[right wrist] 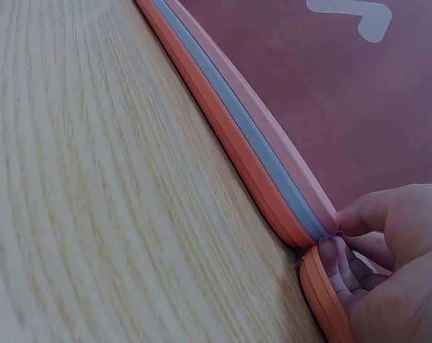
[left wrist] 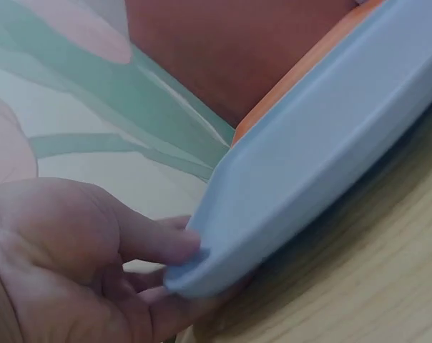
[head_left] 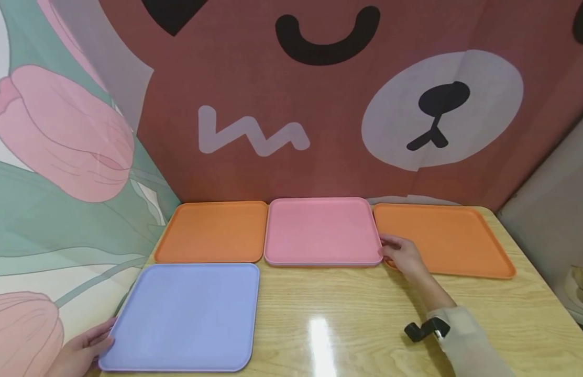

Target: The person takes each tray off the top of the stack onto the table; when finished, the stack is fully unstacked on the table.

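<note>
At the front left, a blue tray [head_left: 187, 314] lies level in the head view. My left hand [head_left: 81, 348] pinches its near left corner, thumb on the rim and fingers beneath, as the left wrist view shows of the tray [left wrist: 295, 157]. My right hand [head_left: 404, 254] is at the near right corner of a pink tray [head_left: 323, 230] at the back middle. In the right wrist view its thumb and fingers pinch the corner of the pink tray [right wrist: 273, 128]. A blue tray [right wrist: 262, 143] and an orange tray [right wrist: 237, 157] are stacked under that one.
One orange tray [head_left: 213, 230] lies at the back left, behind the blue one. Another orange tray [head_left: 451, 241] sits at the back right, partly under my right hand. A wall with printed drawings [head_left: 244, 173] borders the wooden table [head_left: 348, 314].
</note>
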`<state>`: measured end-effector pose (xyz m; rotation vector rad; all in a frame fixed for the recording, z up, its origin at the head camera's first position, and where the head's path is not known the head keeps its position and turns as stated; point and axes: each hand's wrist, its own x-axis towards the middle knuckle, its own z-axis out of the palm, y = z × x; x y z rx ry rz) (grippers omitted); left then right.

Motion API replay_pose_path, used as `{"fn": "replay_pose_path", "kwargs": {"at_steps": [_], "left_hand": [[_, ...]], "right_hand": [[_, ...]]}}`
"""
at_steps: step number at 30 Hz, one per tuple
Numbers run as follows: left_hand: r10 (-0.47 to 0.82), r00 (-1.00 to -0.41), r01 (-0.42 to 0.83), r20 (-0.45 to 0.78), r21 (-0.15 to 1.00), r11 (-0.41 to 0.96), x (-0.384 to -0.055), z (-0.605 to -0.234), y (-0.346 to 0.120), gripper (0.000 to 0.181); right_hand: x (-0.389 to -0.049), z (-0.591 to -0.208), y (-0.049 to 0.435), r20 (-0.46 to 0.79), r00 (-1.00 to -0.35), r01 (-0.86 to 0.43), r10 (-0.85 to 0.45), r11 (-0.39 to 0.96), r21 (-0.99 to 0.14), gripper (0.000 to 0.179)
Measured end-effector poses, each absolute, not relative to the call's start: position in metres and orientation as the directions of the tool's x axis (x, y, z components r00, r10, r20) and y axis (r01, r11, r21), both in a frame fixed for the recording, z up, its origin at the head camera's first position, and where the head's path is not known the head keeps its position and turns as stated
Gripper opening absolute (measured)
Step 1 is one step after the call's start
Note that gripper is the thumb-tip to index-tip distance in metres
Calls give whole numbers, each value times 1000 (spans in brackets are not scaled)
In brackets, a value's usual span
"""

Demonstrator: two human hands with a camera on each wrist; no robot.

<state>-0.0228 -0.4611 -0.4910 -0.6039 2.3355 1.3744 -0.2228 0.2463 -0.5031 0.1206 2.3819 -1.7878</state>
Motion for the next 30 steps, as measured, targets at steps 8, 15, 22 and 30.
{"fn": "replay_pose_path", "kwargs": {"at_steps": [8,15,22,30], "left_hand": [[-282,-877,-468,-390,550,692,-29,-489,-455,59],[-299,-878,-470,-374,557,684,-34,-491,-448,56],[-297,-886,-454,-355,541,708,-37,-482,-440,56],[-304,-941,-329,-150,620,712,-52,-460,-418,54]], "right_hand": [[-222,-502,247,-177,-984,161,-24,307,-938,51],[-223,-505,249,-177,-984,159,-30,313,-936,50],[-225,-507,251,-165,-986,146,-30,325,-934,51],[-225,-503,250,-189,-982,169,-29,322,-931,53]]}}
